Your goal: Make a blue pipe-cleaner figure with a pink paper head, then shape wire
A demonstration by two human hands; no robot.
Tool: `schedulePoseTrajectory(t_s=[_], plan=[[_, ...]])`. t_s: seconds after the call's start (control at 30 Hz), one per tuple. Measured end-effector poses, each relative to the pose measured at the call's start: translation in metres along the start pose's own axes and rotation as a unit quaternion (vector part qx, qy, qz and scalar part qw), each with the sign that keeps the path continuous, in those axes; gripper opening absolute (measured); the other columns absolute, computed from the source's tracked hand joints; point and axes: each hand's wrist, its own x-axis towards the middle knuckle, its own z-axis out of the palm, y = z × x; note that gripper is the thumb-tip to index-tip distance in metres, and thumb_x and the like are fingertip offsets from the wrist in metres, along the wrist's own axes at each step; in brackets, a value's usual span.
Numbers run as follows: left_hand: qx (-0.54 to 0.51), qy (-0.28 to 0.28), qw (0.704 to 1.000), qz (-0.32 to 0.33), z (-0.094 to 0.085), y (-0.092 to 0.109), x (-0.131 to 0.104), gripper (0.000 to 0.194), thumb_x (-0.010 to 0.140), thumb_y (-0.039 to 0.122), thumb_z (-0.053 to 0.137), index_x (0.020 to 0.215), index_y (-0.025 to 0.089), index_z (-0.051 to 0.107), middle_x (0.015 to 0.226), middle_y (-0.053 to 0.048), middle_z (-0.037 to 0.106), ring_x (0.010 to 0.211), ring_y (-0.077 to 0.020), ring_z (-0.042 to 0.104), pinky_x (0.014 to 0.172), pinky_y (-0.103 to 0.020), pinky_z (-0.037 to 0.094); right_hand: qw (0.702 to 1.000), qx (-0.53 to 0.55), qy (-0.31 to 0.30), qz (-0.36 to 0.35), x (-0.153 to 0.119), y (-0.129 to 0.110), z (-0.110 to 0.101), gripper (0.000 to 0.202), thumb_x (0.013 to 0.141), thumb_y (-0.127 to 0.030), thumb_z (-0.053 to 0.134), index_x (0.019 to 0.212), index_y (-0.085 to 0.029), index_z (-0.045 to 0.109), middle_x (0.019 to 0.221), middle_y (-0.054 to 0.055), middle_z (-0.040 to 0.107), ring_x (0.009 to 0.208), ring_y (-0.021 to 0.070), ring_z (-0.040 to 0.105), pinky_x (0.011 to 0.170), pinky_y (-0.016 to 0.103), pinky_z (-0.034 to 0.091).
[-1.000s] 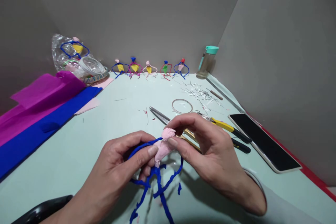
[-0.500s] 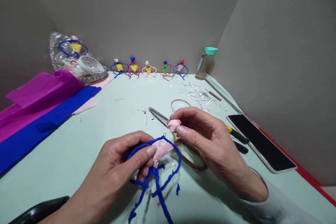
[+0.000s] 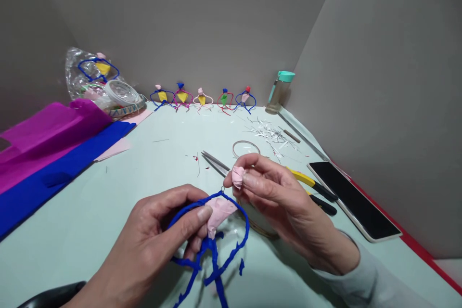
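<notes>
Between thumb and fingers, my left hand (image 3: 162,236) grips a blue paper-wrapped wire figure (image 3: 246,231) by its pink paper body (image 3: 220,211). A small bare wire loop sticks up at the figure's top. My right hand (image 3: 285,202) pinches a crumpled pink paper ball (image 3: 237,177) just above and to the right of that loop, close to it. Scissors (image 3: 215,162) lie on the table behind my right hand, which hides most of their handles. A torn blue paper scrap (image 3: 241,267) shows beside the figure.
Several finished figures (image 3: 181,96) stand along the back wall. Blue paper (image 3: 65,168) and magenta paper (image 3: 61,120) lie left. At right are pliers (image 3: 325,192), a phone (image 3: 353,202), a bottle (image 3: 280,92) and wire bits (image 3: 269,131). A tape roll (image 3: 122,92) sits back left.
My right hand has turned the pink paper ball and brought it a little lower, nearer the wire loop. The left hand keeps its hold on the figure.
</notes>
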Motion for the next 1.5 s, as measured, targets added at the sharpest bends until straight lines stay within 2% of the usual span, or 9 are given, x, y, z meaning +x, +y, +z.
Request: schedulePoseTrajectory(t_s=[0.13, 0.27, 0.5, 0.63, 0.77, 0.93, 1.13, 1.3, 1.5], plan=[[0.030, -0.029, 0.999, 0.026, -0.004, -0.004, 0.002, 0.025, 0.092, 0.039, 0.065, 0.077, 0.020, 0.071, 0.060, 0.003, 0.060, 0.051, -0.0093, 0.051, 0.050, -0.018, 0.043, 0.999, 0.042, -0.002, 0.028, -0.002, 0.002, 0.004, 0.010, 0.089, -0.028, 0.076, 0.090, -0.021, 0.069, 0.089, 0.002, 0.070, 0.079, 0.0134, 0.059, 0.074, 0.024, 0.047], [0.035, -0.030, 0.998, 0.036, -0.004, -0.007, 0.003, 0.022, 0.091, 0.039, 0.066, 0.080, 0.022, 0.074, 0.060, 0.004, 0.061, 0.050, -0.0089, 0.052, 0.049, -0.016, 0.042, 0.994, 0.087, -0.001, 0.059, -0.005, 0.003, 0.006, 0.014, 0.088, -0.027, 0.078, 0.091, -0.018, 0.068, 0.091, 0.001, 0.069, 0.085, 0.0110, 0.059, 0.079, 0.020, 0.045], [0.032, 0.035, 0.999, 0.000, 0.006, -0.001, -0.005, 0.011, 0.081, 0.034, 0.073, 0.078, 0.025, 0.079, 0.054, 0.006, 0.058, 0.049, -0.0086, 0.047, 0.046, -0.014, 0.038, 0.987, 0.137, -0.002, 0.088, -0.005, 0.008, 0.009, 0.013, 0.090, -0.024, 0.075, 0.093, -0.015, 0.066, 0.092, 0.002, 0.068, 0.082, 0.0096, 0.060, 0.075, 0.021, 0.046], [0.052, -0.010, 0.998, 0.037, 0.002, -0.005, -0.002, 0.008, 0.079, 0.025, 0.073, 0.082, 0.029, 0.079, 0.057, 0.007, 0.061, 0.050, -0.0089, 0.048, 0.045, -0.013, 0.038, 0.983, 0.154, 0.000, 0.096, -0.005, 0.011, 0.009, 0.014, 0.089, -0.023, 0.076, 0.094, -0.014, 0.066, 0.092, 0.002, 0.068, 0.081, 0.0091, 0.060, 0.074, 0.020, 0.047], [0.076, -0.014, 0.995, 0.064, -0.002, -0.009, 0.000, 0.010, 0.081, 0.023, 0.070, 0.078, 0.030, 0.077, 0.058, 0.008, 0.062, 0.048, -0.0083, 0.046, 0.044, -0.012, 0.037, 0.987, 0.136, 0.008, 0.086, -0.006, 0.011, 0.010, 0.013, 0.090, -0.023, 0.076, 0.091, -0.015, 0.066, 0.088, 0.000, 0.065, 0.081, 0.0083, 0.059, 0.075, 0.019, 0.047], [0.082, -0.014, 0.994, 0.064, -0.002, -0.011, -0.002, 0.010, 0.081, 0.023, 0.069, 0.075, 0.029, 0.074, 0.057, 0.007, 0.061, 0.048, -0.0086, 0.047, 0.045, -0.012, 0.038, 0.994, 0.066, 0.047, 0.068, -0.007, 0.009, 0.012, 0.016, 0.086, -0.024, 0.079, 0.088, -0.017, 0.065, 0.088, -0.001, 0.063, 0.081, 0.0090, 0.056, 0.073, 0.018, 0.044], [0.087, -0.018, 0.994, 0.069, 0.000, -0.007, -0.002, 0.012, 0.083, 0.026, 0.068, 0.073, 0.029, 0.074, 0.057, 0.007, 0.060, 0.050, -0.0085, 0.048, 0.046, -0.012, 0.038, 0.994, 0.080, 0.033, 0.061, -0.006, 0.013, 0.011, 0.015, 0.090, -0.022, 0.074, 0.104, -0.021, 0.069, 0.088, -0.001, 0.064, 0.083, 0.0096, 0.057, 0.075, 0.019, 0.044], [0.106, -0.010, 0.992, 0.061, 0.001, -0.006, -0.001, 0.011, 0.083, 0.027, 0.068, 0.074, 0.030, 0.074, 0.058, 0.008, 0.062, 0.050, -0.0087, 0.050, 0.046, -0.012, 0.038, 0.997, 0.041, 0.033, 0.048, -0.006, 0.013, 0.011, 0.007, 0.089, -0.022, 0.075, 0.092, -0.020, 0.069, 0.089, -0.002, 0.062, 0.077, 0.0077, 0.054, 0.068, 0.018, 0.043], [0.129, -0.008, 0.990, 0.053, -0.001, -0.007, -0.004, 0.013, 0.086, 0.032, 0.068, 0.074, 0.029, 0.072, 0.058, 0.007, 0.061, 0.051, -0.0093, 0.048, 0.045, -0.013, 0.037, 0.998, 0.023, 0.044, 0.048, -0.006, 0.012, 0.011, 0.010, 0.089, -0.024, 0.076, 0.092, -0.019, 0.069, 0.089, -0.003, 0.062, 0.077, 0.0080, 0.053, 0.070, 0.019, 0.043]])
